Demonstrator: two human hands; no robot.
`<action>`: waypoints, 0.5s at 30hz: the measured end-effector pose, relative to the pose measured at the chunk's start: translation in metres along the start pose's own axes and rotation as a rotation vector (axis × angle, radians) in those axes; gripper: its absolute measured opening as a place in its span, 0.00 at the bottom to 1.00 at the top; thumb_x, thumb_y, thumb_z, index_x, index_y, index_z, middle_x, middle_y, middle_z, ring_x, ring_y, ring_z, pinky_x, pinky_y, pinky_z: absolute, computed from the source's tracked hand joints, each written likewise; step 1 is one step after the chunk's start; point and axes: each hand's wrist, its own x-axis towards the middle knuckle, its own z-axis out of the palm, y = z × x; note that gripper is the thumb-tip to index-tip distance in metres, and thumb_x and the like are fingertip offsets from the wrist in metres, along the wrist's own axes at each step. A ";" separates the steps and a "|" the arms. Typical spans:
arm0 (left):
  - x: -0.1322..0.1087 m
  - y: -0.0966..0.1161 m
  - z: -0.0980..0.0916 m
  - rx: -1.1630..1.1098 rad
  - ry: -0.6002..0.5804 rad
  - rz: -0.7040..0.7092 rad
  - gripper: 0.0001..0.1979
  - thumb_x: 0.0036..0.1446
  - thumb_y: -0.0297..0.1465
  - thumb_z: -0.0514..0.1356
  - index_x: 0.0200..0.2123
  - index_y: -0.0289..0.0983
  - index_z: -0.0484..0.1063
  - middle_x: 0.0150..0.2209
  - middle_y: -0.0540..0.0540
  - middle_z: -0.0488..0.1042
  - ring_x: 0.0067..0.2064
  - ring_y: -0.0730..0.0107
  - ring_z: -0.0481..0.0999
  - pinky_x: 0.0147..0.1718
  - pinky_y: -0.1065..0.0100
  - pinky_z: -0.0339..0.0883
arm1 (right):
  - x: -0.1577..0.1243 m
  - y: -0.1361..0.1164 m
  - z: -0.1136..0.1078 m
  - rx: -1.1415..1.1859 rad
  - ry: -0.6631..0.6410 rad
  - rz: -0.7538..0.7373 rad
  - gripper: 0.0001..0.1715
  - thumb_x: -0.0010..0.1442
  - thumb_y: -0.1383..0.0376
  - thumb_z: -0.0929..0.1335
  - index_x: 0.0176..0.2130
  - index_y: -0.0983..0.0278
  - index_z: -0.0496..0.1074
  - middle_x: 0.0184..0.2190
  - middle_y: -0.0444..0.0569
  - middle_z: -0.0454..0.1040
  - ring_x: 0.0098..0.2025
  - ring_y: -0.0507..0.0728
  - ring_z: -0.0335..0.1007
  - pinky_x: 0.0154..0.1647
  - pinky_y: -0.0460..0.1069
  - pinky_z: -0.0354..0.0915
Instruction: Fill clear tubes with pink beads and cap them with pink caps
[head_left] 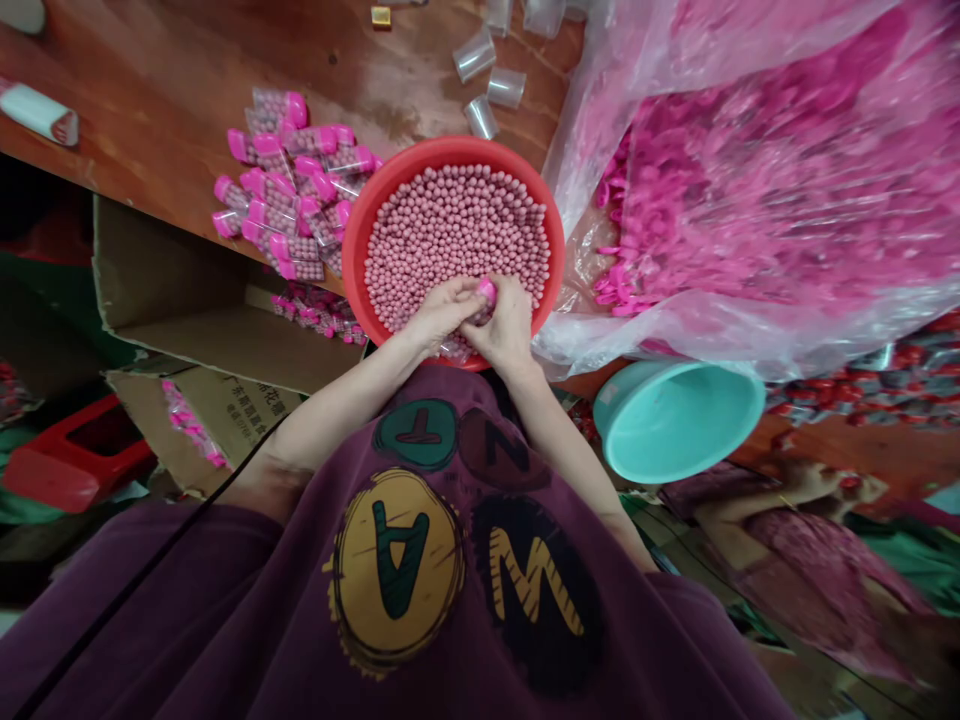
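1. Reading upside down across the plum sweatshirt (pixel 390 600): large letters A, W, N, T.
2. The left hand (pixel 439 315) and right hand (pixel 506 320), both grips closed, hold a clear tube (pixel 480 314) with a glossy pink cap (pixel 486 290) inside the red plastic basin (pixel 450 150), above smooth pink balls (pixel 457 235).
3. Filled capped tubes (pixel 292 180) lie heaped beside the basin on the wooden counter (pixel 150 120).
4. Farther off, a crinkled plastic bag (pixel 750 170) holds loose pink caps (pixel 615 290).
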 end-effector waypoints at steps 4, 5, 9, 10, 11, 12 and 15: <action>0.003 0.004 -0.014 0.146 -0.076 0.004 0.07 0.62 0.27 0.75 0.36 0.35 0.80 0.29 0.51 0.79 0.32 0.74 0.76 0.36 0.74 0.70 | 0.005 -0.018 0.008 -0.001 -0.102 0.005 0.32 0.61 0.58 0.76 0.62 0.63 0.73 0.55 0.63 0.81 0.60 0.75 0.76 0.65 0.71 0.71; 0.003 0.006 -0.019 0.179 -0.058 0.029 0.09 0.61 0.28 0.77 0.36 0.35 0.80 0.29 0.51 0.78 0.33 0.73 0.76 0.35 0.73 0.70 | 0.008 -0.019 0.008 0.042 -0.145 -0.019 0.35 0.62 0.58 0.77 0.64 0.63 0.72 0.58 0.63 0.80 0.62 0.75 0.76 0.66 0.70 0.71; -0.002 0.033 -0.065 0.237 0.215 0.323 0.15 0.65 0.39 0.77 0.48 0.41 0.80 0.35 0.49 0.79 0.42 0.65 0.82 0.42 0.66 0.77 | 0.021 -0.004 -0.009 0.240 -0.261 -0.117 0.49 0.62 0.57 0.80 0.75 0.59 0.64 0.71 0.60 0.74 0.69 0.71 0.72 0.69 0.66 0.73; -0.004 0.044 -0.082 0.256 0.310 0.422 0.16 0.67 0.42 0.75 0.52 0.44 0.79 0.37 0.50 0.80 0.46 0.63 0.83 0.45 0.63 0.79 | 0.020 0.000 -0.017 0.233 -0.297 -0.120 0.47 0.63 0.58 0.80 0.75 0.58 0.65 0.71 0.59 0.74 0.68 0.70 0.73 0.69 0.66 0.73; -0.005 0.056 -0.100 0.290 0.403 0.514 0.15 0.70 0.44 0.72 0.54 0.46 0.77 0.39 0.50 0.80 0.50 0.62 0.82 0.49 0.59 0.81 | 0.017 0.003 -0.024 0.190 -0.361 -0.124 0.43 0.65 0.59 0.79 0.73 0.58 0.68 0.69 0.59 0.76 0.66 0.70 0.74 0.69 0.66 0.74; -0.006 0.067 -0.117 0.334 0.501 0.605 0.14 0.72 0.44 0.70 0.55 0.48 0.75 0.41 0.51 0.81 0.55 0.60 0.81 0.54 0.55 0.81 | 0.013 0.003 -0.030 0.116 -0.441 -0.132 0.38 0.66 0.61 0.78 0.71 0.59 0.71 0.66 0.59 0.77 0.64 0.70 0.75 0.68 0.66 0.74; -0.008 0.085 -0.148 0.641 0.718 0.817 0.19 0.72 0.39 0.67 0.63 0.49 0.72 0.56 0.49 0.82 0.79 0.53 0.62 0.74 0.43 0.68 | 0.000 -0.011 -0.036 -0.155 -0.654 -0.188 0.27 0.70 0.63 0.74 0.66 0.63 0.77 0.62 0.63 0.80 0.62 0.72 0.76 0.65 0.65 0.73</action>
